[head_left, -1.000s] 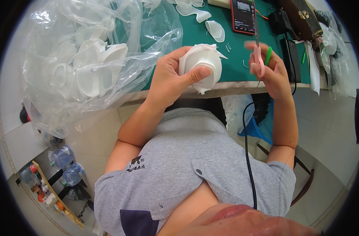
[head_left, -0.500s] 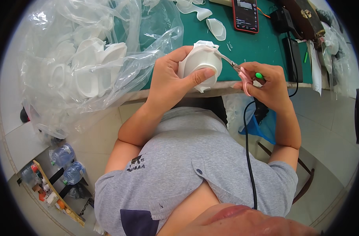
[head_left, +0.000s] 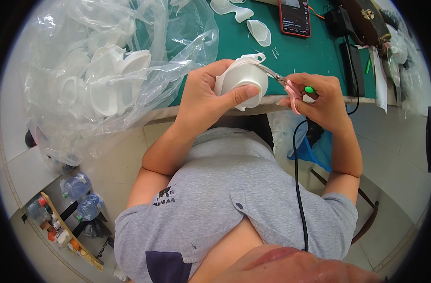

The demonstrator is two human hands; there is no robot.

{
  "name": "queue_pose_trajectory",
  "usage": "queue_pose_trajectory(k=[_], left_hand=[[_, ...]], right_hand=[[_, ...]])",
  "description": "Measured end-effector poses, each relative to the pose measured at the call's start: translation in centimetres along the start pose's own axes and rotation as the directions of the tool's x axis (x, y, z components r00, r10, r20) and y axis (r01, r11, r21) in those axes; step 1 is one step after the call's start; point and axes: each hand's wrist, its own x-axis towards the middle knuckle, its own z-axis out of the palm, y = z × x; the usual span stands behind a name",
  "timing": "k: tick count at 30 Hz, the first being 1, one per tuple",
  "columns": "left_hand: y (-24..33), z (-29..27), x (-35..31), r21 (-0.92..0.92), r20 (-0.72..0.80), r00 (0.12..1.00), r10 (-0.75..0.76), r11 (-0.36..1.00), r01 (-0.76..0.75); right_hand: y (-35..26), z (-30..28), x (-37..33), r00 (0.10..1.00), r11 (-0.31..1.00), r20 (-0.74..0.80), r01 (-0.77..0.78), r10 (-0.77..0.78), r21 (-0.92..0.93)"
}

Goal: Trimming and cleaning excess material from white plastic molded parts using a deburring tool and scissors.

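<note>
My left hand (head_left: 214, 92) grips a white cup-shaped plastic piece (head_left: 246, 81) just over the table's front edge, thumb across its rounded face. A thin rim with a small loop stands out along the piece's far side. In my right hand (head_left: 319, 96) are small scissors (head_left: 293, 94) with pink handles, fingers through the loops. Their metal blades reach the piece's right rim; whether they are closed there is hard to tell. A bright green pen-like thing (head_left: 309, 89) pokes out between my right fingers, its rest hidden.
A large clear plastic bag (head_left: 177, 78) with several white cup-shaped pieces (head_left: 107, 85) covers the table's left. On the green tabletop (head_left: 291, 54) lie a translucent piece (head_left: 259, 33), thin offcuts (head_left: 275, 53) and a phone (head_left: 294, 18). A black cable (head_left: 296, 179) hangs before me.
The white piece has turned slightly in my left hand, and its rim loop now stands out at the far side. The scissors stay at its right edge. The phone screen looks different.
</note>
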Motion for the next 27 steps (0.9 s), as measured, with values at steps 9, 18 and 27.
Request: queue_pose_trajectory(k=[9, 18, 27], left_hand=[[0.1, -0.1, -0.3, -0.002, 0.070, 0.997, -0.020, 1.000, 0.020], [0.2, -0.3, -0.2, -0.002, 0.127, 0.991, -0.049, 0.999, 0.050], [0.1, -0.1, 0.0, -0.043, 0.094, 0.996, -0.010, 0.999, 0.014]], right_hand=[[0.3, -0.1, -0.2, 0.999, 0.998, 0.034, 0.007, -0.009, 0.064], [0.2, -0.5, -0.3, 0.996, 0.996, 0.071, -0.061, 0.057, 0.061], [0.8, -2.0, -0.3, 0.984, 0.974, 0.157, -0.111, 0.081, 0.195]])
